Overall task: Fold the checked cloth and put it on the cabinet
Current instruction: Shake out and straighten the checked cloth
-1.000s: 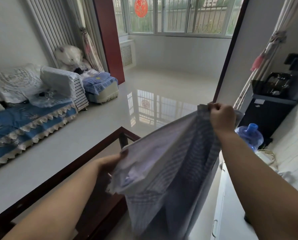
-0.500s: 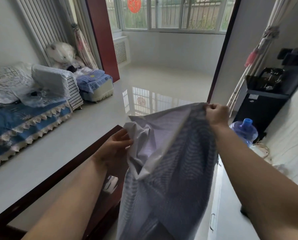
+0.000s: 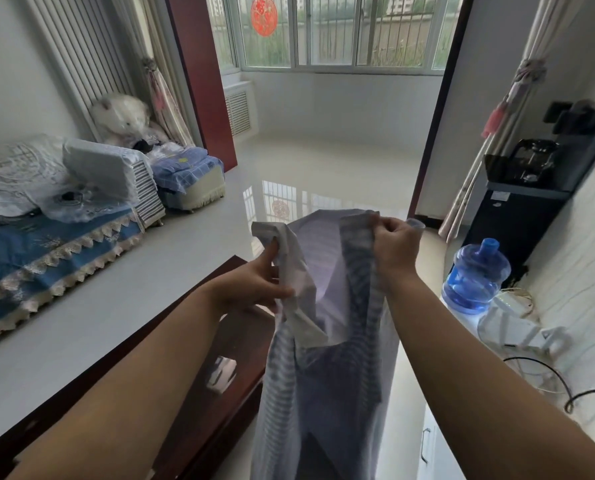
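Head view, cloth (image 3: 327, 368) hung in midair above the floor, beside a dark table (image 3: 219, 403); right hand (image 3: 394, 249) pinched its top edge, left hand (image 3: 254, 285) gripped a pale fold lower down

Both bare forearms reach forward from the lower corners. The right hand (image 3: 394, 247) is raised highest, its fingers curled in a tight grip on the top edge of the checked cloth (image 3: 327, 358). The left hand (image 3: 254, 282), lower and beside the cloth's left edge, pinches it between thumb and fingers, index finger pointing upward.
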{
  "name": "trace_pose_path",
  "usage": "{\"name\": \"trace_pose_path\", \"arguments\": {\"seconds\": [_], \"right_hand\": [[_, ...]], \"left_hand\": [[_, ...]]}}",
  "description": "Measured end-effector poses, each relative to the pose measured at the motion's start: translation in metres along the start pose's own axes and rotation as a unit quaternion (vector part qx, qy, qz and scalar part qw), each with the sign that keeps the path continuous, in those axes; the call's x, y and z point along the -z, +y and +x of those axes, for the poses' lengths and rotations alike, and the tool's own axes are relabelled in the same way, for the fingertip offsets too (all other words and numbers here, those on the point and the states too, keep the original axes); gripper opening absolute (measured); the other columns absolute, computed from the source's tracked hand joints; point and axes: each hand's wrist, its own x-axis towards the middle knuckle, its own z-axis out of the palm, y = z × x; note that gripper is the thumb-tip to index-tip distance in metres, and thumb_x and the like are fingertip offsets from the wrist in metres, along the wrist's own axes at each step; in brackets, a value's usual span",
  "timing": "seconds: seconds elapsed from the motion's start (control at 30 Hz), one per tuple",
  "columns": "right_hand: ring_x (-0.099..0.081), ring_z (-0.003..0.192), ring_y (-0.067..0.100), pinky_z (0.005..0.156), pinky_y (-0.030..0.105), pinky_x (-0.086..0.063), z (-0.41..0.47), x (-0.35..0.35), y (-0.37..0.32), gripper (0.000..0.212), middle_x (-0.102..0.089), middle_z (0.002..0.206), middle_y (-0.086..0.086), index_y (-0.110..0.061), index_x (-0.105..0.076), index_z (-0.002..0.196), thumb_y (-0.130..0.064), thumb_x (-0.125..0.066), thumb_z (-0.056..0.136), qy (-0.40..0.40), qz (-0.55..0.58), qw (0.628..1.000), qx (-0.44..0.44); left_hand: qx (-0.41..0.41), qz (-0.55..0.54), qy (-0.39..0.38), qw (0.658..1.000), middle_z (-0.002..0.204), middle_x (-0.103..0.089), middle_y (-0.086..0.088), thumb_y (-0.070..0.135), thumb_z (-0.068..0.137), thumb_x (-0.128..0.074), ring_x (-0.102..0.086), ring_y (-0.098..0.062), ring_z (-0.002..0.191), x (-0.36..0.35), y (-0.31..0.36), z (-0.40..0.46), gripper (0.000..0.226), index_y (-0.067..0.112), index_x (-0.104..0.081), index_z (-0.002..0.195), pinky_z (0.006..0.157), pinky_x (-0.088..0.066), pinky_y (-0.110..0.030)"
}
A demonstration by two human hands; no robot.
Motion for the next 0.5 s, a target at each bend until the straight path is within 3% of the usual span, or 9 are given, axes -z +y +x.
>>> {"name": "trace_pose_path", "arguments": {"seconds": [0.07,0.13,0.17,0.23,0.33,0.4,0.47,0.5], "right_hand": [[-0.052,0.059,0.008,0.046,0.002,-0.035,0.010,0.009,0.005,0.026,-0.066,0.087,0.011,-0.003,-0.073,0.093,-0.024,-0.057,0.091,0.065,0.008,0.997,-0.041],[-0.057,0.066,0.013,0.050,0.006,-0.036,0.021,0.028,0.006,0.026,-0.068,0.091,0.013,-0.001,-0.072,0.100,-0.020,-0.057,0.091,0.119,0.005,0.992,-0.047],[-0.062,0.076,0.020,0.056,0.008,-0.035,0.025,0.041,0.005,0.027,-0.069,0.094,0.015,0.001,-0.070,0.104,-0.018,-0.056,0.092,0.138,-0.019,0.989,-0.047],[-0.064,0.096,0.030,0.066,0.017,-0.036,0.036,0.062,0.007,0.029,-0.070,0.103,0.021,0.002,-0.068,0.108,-0.018,-0.053,0.093,0.142,-0.078,0.987,-0.008],[-0.063,0.093,0.034,0.074,0.026,-0.039,0.034,0.069,0.006,0.026,-0.068,0.101,0.023,0.002,-0.069,0.100,-0.018,-0.055,0.093,0.072,-0.174,0.973,0.135],[-0.062,0.090,0.034,0.075,0.027,-0.039,0.034,0.065,0.006,0.025,-0.067,0.101,0.021,0.001,-0.069,0.099,-0.019,-0.056,0.093,0.058,-0.204,0.960,0.182],[-0.062,0.092,0.035,0.078,0.030,-0.043,0.038,0.068,0.007,0.024,-0.066,0.103,0.020,-0.001,-0.069,0.099,-0.019,-0.054,0.094,0.068,-0.207,0.960,0.175],[-0.062,0.094,0.036,0.081,0.033,-0.044,0.042,0.071,0.009,0.024,-0.066,0.104,0.020,-0.001,-0.069,0.100,-0.019,-0.054,0.094,0.071,-0.207,0.961,0.167]], "left_hand": [[0.003,0.052,0.069,0.996,0.105,-0.067,-0.008,-0.005,0.082,-0.068,-0.069,-0.027,0.079,0.010,-0.005,-0.004,0.091,0.047,-0.023,0.143,0.058,-0.059,-0.037],[0.036,0.068,0.185,0.980,0.101,-0.067,-0.012,-0.006,0.082,-0.064,-0.067,-0.037,0.079,0.031,-0.012,-0.012,0.064,0.029,-0.047,0.132,0.065,-0.060,-0.045],[0.067,0.084,0.265,0.958,0.093,-0.066,-0.013,-0.006,0.082,-0.062,-0.063,-0.036,0.074,0.044,-0.018,-0.019,0.046,0.017,-0.056,0.122,0.064,-0.060,-0.042],[0.133,0.172,0.416,0.883,0.074,-0.059,-0.009,-0.001,0.084,-0.060,-0.054,-0.026,0.064,0.073,-0.032,-0.034,0.015,0.009,-0.064,0.094,0.052,-0.048,-0.029],[0.220,0.322,0.473,0.790,0.075,-0.060,-0.010,0.010,0.086,-0.057,-0.057,-0.027,0.071,0.102,-0.047,-0.049,0.008,0.010,-0.063,0.081,0.062,-0.041,-0.032],[0.271,0.248,0.448,0.815,0.083,-0.063,-0.013,0.014,0.091,-0.053,-0.064,-0.029,0.076,0.111,-0.052,-0.049,0.015,0.004,-0.063,0.095,0.069,-0.047,-0.033],[0.274,0.016,0.415,0.867,0.085,-0.067,-0.014,0.014,0.094,-0.050,-0.069,-0.027,0.079,0.113,-0.048,-0.049,0.023,-0.002,-0.061,0.106,0.081,-0.054,-0.035],[0.259,-0.079,0.407,0.873,0.079,-0.068,-0.014,0.013,0.095,-0.051,-0.070,-0.024,0.069,0.113,-0.041,-0.051,0.021,-0.003,-0.061,0.103,0.076,-0.058,-0.032]]}}
